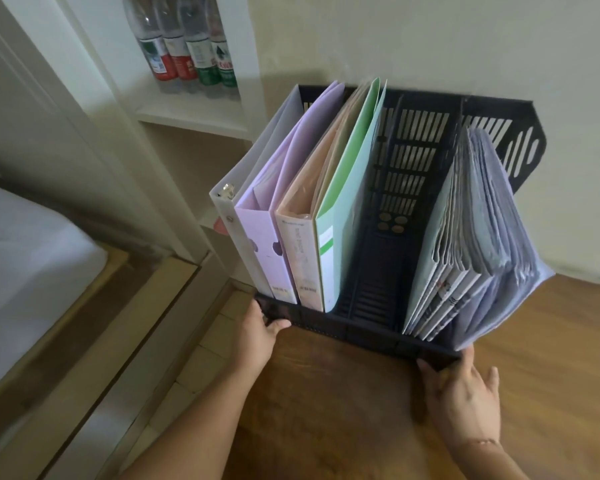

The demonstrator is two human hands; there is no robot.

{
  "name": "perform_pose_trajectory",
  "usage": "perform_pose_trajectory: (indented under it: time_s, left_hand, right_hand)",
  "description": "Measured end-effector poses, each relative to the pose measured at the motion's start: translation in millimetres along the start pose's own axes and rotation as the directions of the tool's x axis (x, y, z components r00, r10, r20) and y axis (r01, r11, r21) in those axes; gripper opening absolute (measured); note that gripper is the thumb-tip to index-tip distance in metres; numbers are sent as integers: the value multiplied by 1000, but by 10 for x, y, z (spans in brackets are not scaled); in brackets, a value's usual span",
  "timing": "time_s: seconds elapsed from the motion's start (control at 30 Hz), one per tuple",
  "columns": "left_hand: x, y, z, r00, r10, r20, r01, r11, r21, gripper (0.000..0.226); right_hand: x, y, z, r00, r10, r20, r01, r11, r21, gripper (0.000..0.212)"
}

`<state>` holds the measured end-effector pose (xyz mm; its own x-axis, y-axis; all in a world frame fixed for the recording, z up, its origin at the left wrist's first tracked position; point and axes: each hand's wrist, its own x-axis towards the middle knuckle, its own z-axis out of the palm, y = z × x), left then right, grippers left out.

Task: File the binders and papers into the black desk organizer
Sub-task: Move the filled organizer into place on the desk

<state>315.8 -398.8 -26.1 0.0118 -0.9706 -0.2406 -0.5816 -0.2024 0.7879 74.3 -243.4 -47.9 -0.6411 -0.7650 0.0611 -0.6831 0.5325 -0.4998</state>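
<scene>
**Organizer loaded; both hands at its front corners**

The left hand (257, 336) rests at the front left corner of the black slotted plastic desk organizer (413, 157), thumb hooked over the low front lip and the other fingers hidden beyond the corner; their state cannot be told. The placement suggests bracing or squaring the unit on the brown wooden desk (343, 393).

Left compartments hold four items upright, spines outward, packed touching so each props the next: a translucent grey ring binder (227, 216), a lilac cardboard file box (264, 247), a peach-spined binder (300, 251) and a pale green folder (340, 202). The green folder leans slightly right at its top.

The middle compartment (378, 271) stands vacant, its perforated divider exposed.

The right compartment carries a thick fanned sheaf of grey-blue plastic sleeves and printed papers (478, 230), tilted right and overhanging the front lip, likely because the stack is loose and too soft to stand.

The right hand (465, 393) lies at the front right corner, fingers loosely spread, fingertips touching the lip beneath the overhang, clasping nothing.

Judgement: filing looks essentially complete; only alignment appears outstanding.
</scene>
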Motion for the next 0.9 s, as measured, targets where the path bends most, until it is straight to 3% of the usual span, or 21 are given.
perform_pose_trajectory:
  time_s: [0.33,0.43,0.53,0.9]
  left_hand:
    - [322,182,120,998,68,9,-68,997,42,50]
    - [343,122,111,998,52,38,-52,999,-14,52]
    - [370,67,114,997,44,69,-40,998,-54,54]
    - [333,84,193,999,48,22,-49,999,2,51]
  right_hand:
    - [222,54,106,999,-13,-38,12,999,-44,77]
    - [215,76,138,999,-28,-38,26,998,-59,68]
    - [215,94,153,999,-25,-33,23,998,-65,75]
    - [238,203,143,999,-36,-6,35,993,-112,73]
